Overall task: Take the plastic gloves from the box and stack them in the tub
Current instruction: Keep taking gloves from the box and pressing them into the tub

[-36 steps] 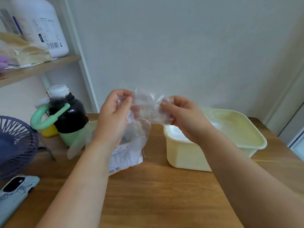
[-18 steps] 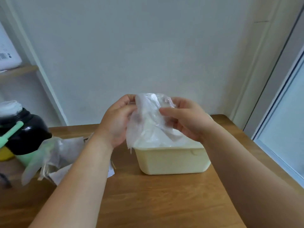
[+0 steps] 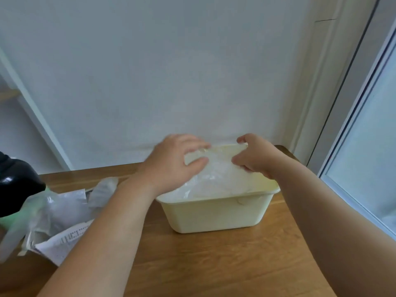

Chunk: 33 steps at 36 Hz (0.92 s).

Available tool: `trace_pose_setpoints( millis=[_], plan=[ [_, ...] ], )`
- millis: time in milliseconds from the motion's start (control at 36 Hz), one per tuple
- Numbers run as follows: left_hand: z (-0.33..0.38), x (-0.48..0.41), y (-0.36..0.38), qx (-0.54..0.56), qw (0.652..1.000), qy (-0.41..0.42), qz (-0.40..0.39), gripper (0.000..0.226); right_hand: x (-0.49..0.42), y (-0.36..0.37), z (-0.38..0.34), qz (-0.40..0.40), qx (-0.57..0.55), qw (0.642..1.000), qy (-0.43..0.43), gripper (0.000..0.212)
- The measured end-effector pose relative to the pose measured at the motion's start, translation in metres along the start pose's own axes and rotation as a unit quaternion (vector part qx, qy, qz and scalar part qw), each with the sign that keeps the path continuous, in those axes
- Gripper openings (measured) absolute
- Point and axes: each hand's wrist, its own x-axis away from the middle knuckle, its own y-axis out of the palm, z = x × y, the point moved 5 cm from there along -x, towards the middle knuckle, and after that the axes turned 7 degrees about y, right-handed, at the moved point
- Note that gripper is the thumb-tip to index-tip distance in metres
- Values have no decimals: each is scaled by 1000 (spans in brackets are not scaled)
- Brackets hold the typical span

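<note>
One plastic glove lies spread over the one tub, between two grips. Left grip pinches its 9 o'clock edge; right grip pinches its 3 o'clock edge. One box lies on the surface at the tub's 8 o'clock, with loose gloves on it, number indeterminable.

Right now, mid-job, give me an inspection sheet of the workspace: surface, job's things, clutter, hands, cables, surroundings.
Surface: wooden table, with the tub and box on it.
Job's things: pale yellow tub holds a heap of plastic gloves; opened box lies to the left, loose gloves spilling from it.
Clutter: dark bottle at the left edge.
Hands: left hand and right hand both hold the top glove on the heap.
Cables: nothing seen.
Surroundings: white wall behind, glazed frame on the right.
</note>
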Motion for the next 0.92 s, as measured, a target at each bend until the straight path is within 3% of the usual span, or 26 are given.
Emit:
trace_pose_setpoints(
  millis=[111,250,333,417,472,583,667,750,833,917],
  plan=[
    [-7,2,44,0,962,-82,-258,55,-1,-3,-3,51,129,989,-42,66],
    [-13,0,64,-18,931,-119,-346,68,14,-2,-20,141,221,945,-196,57],
    [-10,-3,69,-17,919,-122,-374,68,15,9,-23,68,257,937,-227,45],
    [-9,-5,74,-2,915,-130,-382,68,10,27,-13,-65,313,934,-157,60],
    [-11,-4,79,23,906,-149,-395,66,5,38,1,-151,365,914,-95,74],
    [-12,0,86,22,883,-163,-440,59,0,48,19,-225,447,866,-25,80],
    [-10,-2,86,48,884,-188,-426,53,-1,50,21,-238,461,855,-17,71],
    [-14,-4,81,71,900,-200,-380,45,0,45,20,-222,431,875,-12,73],
    [-21,-3,67,111,929,-194,-293,37,2,36,10,-162,376,912,-32,67],
    [-28,0,43,137,962,-167,-168,27,6,26,-6,-68,369,923,-81,55]
  ],
)
